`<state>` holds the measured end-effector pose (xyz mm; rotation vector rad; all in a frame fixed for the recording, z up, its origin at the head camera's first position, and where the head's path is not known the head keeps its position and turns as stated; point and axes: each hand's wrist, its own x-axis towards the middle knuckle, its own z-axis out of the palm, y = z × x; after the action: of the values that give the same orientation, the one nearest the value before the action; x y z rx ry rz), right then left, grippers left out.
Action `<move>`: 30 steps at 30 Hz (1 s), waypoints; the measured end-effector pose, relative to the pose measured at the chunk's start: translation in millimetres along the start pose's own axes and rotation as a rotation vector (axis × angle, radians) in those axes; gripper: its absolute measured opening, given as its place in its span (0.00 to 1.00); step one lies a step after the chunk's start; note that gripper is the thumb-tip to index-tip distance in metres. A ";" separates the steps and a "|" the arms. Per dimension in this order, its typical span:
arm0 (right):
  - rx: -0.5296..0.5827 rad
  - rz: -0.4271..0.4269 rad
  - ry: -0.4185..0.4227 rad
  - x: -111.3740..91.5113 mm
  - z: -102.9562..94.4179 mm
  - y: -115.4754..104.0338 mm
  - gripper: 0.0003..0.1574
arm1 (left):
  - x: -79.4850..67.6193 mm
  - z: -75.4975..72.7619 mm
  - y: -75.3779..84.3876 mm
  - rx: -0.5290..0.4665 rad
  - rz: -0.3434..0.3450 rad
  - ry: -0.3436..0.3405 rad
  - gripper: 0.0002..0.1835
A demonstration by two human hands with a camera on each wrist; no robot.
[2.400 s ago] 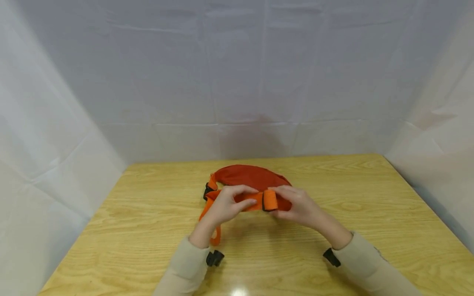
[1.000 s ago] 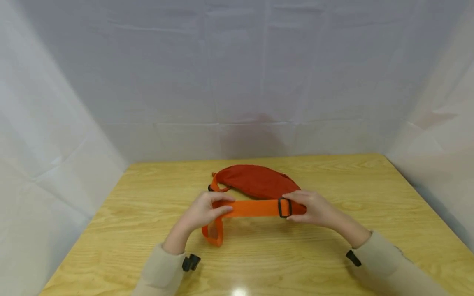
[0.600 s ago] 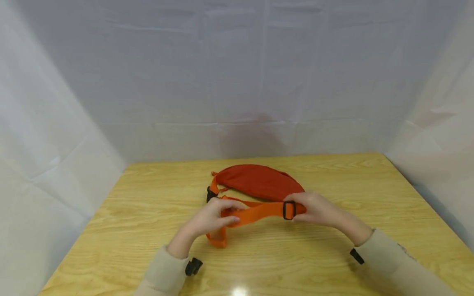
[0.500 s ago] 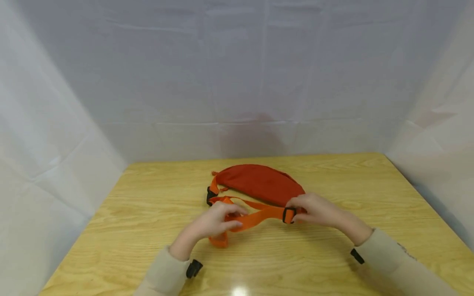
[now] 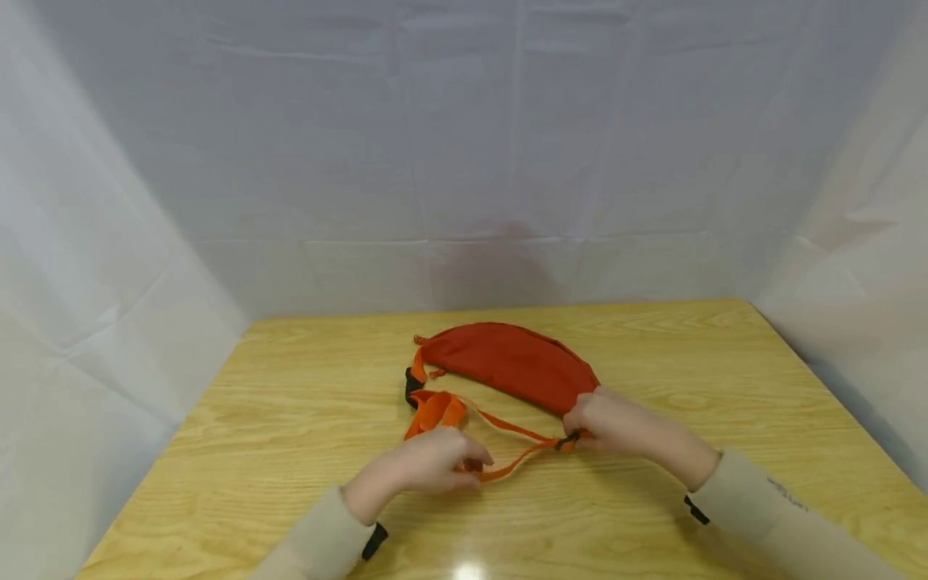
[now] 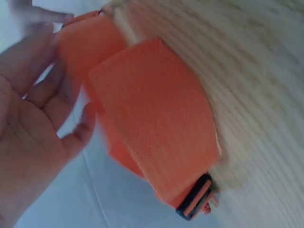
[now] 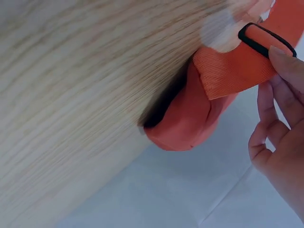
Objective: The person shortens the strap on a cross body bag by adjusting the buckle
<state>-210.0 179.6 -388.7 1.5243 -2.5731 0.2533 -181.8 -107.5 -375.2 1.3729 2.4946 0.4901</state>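
A red waist bag (image 5: 507, 362) lies on the table with its orange strap (image 5: 532, 457) looped in front. My left hand (image 5: 435, 463) holds the strap's near run, its thumb and fingers around the webbing. A wide fold of strap (image 6: 156, 118) shows beside that palm in the left wrist view. My right hand (image 5: 616, 423) pinches the strap beside the black slider buckle (image 7: 266, 40), at the bag's right end; its thumb overlaps the slider in the right wrist view. At the bag's left end sits a black clip buckle (image 5: 413, 387).
The wooden table (image 5: 304, 403) carries the bag and strap. A white sheet (image 5: 464, 161) hangs behind and at both sides. Folded strap (image 5: 437, 409) bunches up left of centre. A black wrist device (image 5: 374, 541) is at the left cuff.
Earlier the hands spread apart and pulled the strap taut. Since then both have lowered towards the table, the left nearer to me, and the strap has slackened and turned on edge.
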 end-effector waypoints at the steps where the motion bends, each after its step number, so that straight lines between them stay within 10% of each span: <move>1: -0.009 0.017 -0.007 -0.1 -0.1 -1.9 0.10 | -1.5 -1.7 -1.0 -0.026 0.013 0.021 0.12; 7: 0.057 0.144 -0.058 0.8 -4.9 -17.9 0.10 | -14.8 -17.0 -19.7 -0.076 0.064 0.270 0.10; 13: 0.117 0.197 -0.074 4.9 -3.1 -29.1 0.12 | -28.2 -32.1 -53.7 0.056 -0.159 0.460 0.15; 18: 0.111 0.199 -0.093 7.3 3.0 -31.3 0.15 | -31.5 -33.2 -76.7 0.167 -0.280 0.412 0.19; 30: 0.090 0.227 -0.054 4.6 11.4 -27.0 0.17 | -16.7 -21.9 -91.5 0.264 -0.308 0.228 0.14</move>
<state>-188.9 160.4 -396.9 1.2802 -2.8141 0.3617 -251.3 -171.1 -391.5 1.0286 2.9785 0.2707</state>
